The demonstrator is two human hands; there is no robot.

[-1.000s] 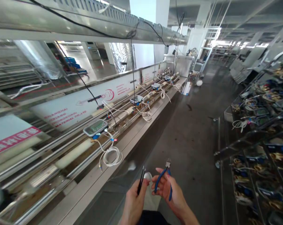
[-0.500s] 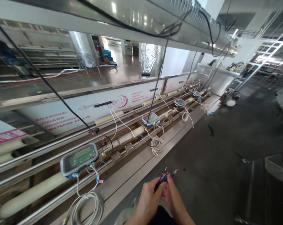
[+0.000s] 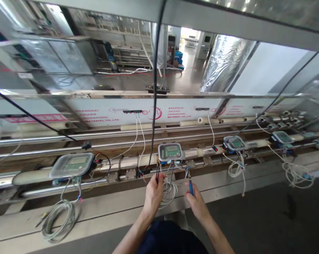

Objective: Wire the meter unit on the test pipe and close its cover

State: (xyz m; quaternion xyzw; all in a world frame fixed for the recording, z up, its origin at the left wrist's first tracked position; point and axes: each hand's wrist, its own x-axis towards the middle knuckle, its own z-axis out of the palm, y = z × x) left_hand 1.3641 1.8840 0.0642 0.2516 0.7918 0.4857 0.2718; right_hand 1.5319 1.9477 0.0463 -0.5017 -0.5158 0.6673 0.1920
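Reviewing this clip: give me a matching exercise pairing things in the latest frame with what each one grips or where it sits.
Things:
1. left hand
2. right hand
3. rectangular grey meter with clear cover
4. pale coiled cable

States:
A. lies on the brushed steel ledge
B. grips thin black tweezers
C. sits on the cream pipe
D. grips blue-handled pliers

Pairs: 1-B, 2-D, 3-C, 4-A
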